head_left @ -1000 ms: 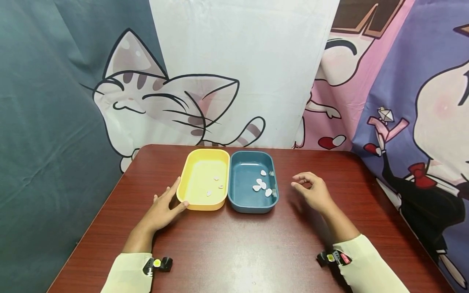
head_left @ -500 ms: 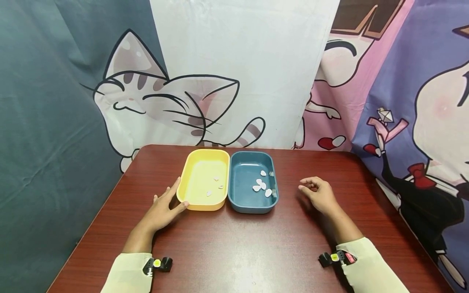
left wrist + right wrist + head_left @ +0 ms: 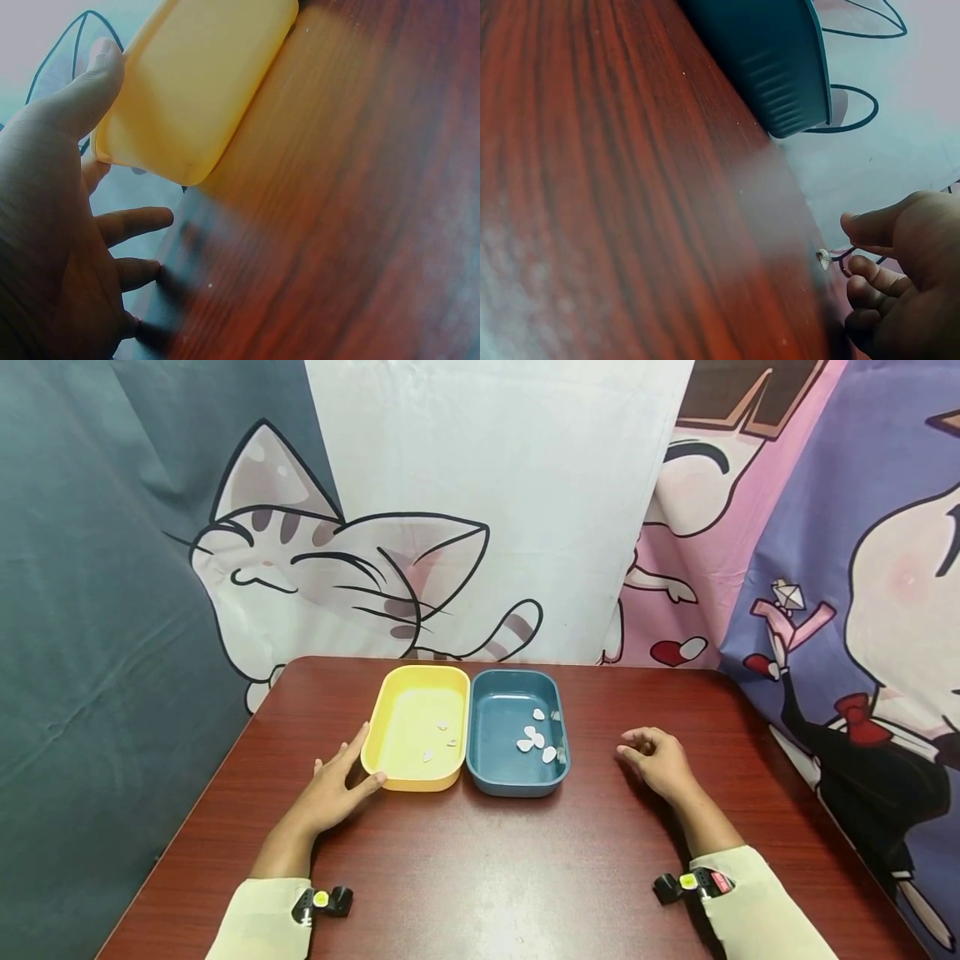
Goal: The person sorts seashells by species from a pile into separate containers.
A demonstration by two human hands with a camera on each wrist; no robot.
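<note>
My left hand (image 3: 325, 793) rests at the near left corner of a yellow plastic bin (image 3: 416, 783), fingers spread, thumb on the rim and index finger along the side. Inside lie a few small pale pieces, one of them a shell-like piece (image 3: 427, 756). Against its right side stands a dark blue bin (image 3: 517, 789) with several white shell-like pieces (image 3: 528, 733) on its floor. Right of the blue bin, my right hand (image 3: 663, 768) hovers low with loosely curled fingers, apart from it. A small pale thing (image 3: 824, 259) shows near its fingertips in the right wrist view.
The bins stand toward the back of a reddish-brown wooden table (image 3: 480, 860). Behind it hangs a cartoon-printed backdrop cloth (image 3: 510, 460), which continues along both sides. A small wrist camera (image 3: 330, 902) sits on each sleeve.
My right hand has moved to the right, away from the blue bin, and its fingers have curled in a little more. My left hand and both bins have stayed put.
</note>
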